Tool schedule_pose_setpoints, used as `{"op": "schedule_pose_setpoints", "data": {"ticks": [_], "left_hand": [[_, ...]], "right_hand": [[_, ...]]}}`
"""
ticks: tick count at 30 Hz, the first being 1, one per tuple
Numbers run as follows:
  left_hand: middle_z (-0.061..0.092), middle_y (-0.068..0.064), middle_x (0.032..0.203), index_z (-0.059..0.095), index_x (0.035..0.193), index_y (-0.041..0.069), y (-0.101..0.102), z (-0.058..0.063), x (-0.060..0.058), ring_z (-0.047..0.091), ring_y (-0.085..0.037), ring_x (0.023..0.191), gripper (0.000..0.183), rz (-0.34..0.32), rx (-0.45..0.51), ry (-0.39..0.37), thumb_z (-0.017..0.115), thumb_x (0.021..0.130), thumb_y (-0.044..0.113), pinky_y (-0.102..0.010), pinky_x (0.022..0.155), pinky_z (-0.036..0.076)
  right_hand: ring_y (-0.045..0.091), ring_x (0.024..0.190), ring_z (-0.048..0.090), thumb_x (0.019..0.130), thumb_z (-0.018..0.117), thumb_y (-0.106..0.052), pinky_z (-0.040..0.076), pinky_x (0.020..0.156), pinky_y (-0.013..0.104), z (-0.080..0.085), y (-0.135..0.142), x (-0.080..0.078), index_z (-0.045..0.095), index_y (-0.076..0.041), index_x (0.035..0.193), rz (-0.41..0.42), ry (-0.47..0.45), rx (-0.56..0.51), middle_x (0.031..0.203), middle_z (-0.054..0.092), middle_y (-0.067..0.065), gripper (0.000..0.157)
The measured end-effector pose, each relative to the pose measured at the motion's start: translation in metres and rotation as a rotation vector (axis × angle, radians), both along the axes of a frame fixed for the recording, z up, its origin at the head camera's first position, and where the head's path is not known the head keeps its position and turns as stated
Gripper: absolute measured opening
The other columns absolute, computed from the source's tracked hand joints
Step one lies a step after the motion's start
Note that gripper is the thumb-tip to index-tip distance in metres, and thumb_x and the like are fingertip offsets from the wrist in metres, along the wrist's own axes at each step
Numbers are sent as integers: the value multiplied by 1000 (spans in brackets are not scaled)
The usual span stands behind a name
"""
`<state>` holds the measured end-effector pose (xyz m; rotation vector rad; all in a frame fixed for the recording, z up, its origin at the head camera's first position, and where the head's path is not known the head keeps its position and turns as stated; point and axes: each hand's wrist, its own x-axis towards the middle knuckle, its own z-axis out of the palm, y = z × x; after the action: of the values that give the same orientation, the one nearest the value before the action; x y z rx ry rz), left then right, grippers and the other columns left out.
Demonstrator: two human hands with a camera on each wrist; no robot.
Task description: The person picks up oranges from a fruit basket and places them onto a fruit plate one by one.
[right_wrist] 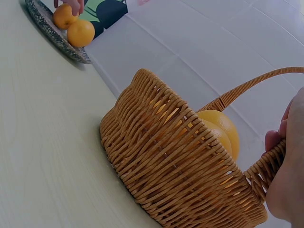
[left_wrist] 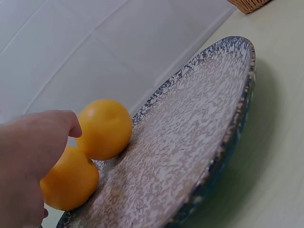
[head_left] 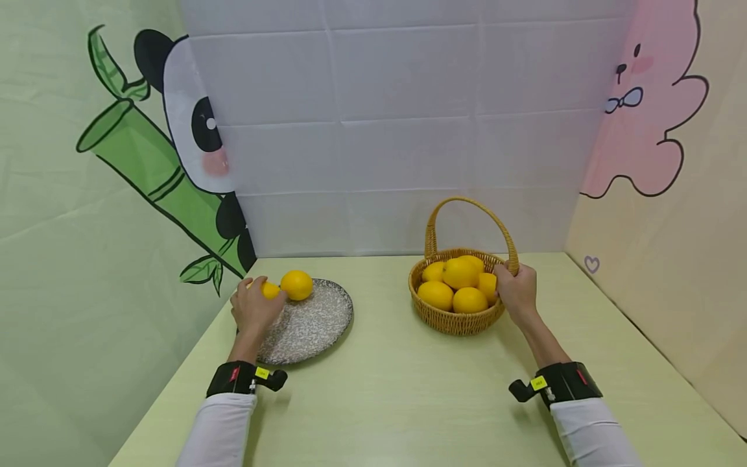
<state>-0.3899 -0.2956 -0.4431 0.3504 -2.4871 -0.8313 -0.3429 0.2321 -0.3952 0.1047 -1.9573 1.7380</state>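
On the left, a speckled grey plate (head_left: 318,321) with a dark rim lies on the table. My left hand (head_left: 257,308) reaches over its far left part, fingers and thumb curled round a lemon (left_wrist: 71,180) that rests on the plate. A second lemon (head_left: 296,285) sits right beside it, near the plate's back edge. At the right, a woven basket (head_left: 458,323) stands on the table, holding several lemons (head_left: 461,272). My right hand (head_left: 518,288) grips the lower right end of the basket's arched handle (right_wrist: 256,85). Part of the lemon under my left hand is hidden.
The pale table (head_left: 379,389) stretches between plate and basket. Behind it stands a grey-white backdrop (head_left: 397,155). A green side wall (head_left: 52,292) with a panda drawing is at the left, a cream wall (head_left: 671,279) with a pink figure at the right.
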Motion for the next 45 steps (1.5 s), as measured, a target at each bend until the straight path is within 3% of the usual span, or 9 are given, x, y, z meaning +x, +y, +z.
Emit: {"op": "schedule_pose_setpoints", "data": {"ticks": [6, 13, 21, 26, 35, 43, 45], "left_hand": [[32, -20, 160, 53, 151, 7, 5, 12, 2, 27, -46, 139, 68, -39, -4, 64, 62, 95, 45, -66, 106, 27], [29, -19, 161, 49, 154, 10, 22, 34, 1, 21, -46, 143, 79, -183, -52, 154, 56, 96, 63, -71, 108, 20], [27, -16, 164, 47, 156, 13, 55, 63, 5, 17, -43, 146, 79, -335, -128, 221, 56, 96, 62, -72, 110, 16], [28, -14, 163, 46, 157, 16, 80, 73, 11, 22, -41, 145, 78, -438, -173, 261, 60, 94, 60, -71, 108, 19], [28, -6, 165, 44, 159, 22, 129, 72, 19, 22, -33, 147, 79, -613, -257, 252, 60, 93, 62, -68, 111, 21], [28, -5, 165, 42, 160, 26, 177, 64, 20, 25, -30, 147, 80, -726, -310, 206, 59, 92, 66, -64, 113, 26], [28, -5, 165, 40, 160, 27, 190, 64, 20, 26, -30, 146, 80, -755, -325, 193, 59, 92, 65, -62, 113, 26]], "right_hand": [[14, 36, 49, 99, 51, -6, 39, 31, 18, 0, 0, 0, 50, -2, 68, -3, -5, -1, 44, 45, -9, 32], [27, 39, 52, 100, 51, -5, 40, 32, 18, 1, 0, -1, 51, 0, 69, -9, -5, 8, 44, 46, -8, 32], [33, 41, 52, 100, 51, -5, 40, 32, 18, 2, 0, -1, 52, 6, 71, -11, -8, 17, 44, 46, -8, 30], [34, 41, 52, 100, 51, -3, 39, 31, 18, 2, 0, -1, 52, 7, 71, -9, -7, 19, 44, 47, -8, 30], [30, 39, 51, 99, 51, -4, 38, 31, 19, 1, 1, -3, 51, 2, 68, 4, -10, 16, 43, 47, -8, 32], [19, 37, 50, 101, 54, -10, 38, 29, 22, -22, 13, -26, 53, -1, 69, 14, 4, -1, 45, 49, -6, 33], [20, 37, 50, 100, 53, -9, 39, 30, 22, -18, 11, -21, 53, 1, 69, 13, 11, 7, 45, 49, -6, 33]]}}
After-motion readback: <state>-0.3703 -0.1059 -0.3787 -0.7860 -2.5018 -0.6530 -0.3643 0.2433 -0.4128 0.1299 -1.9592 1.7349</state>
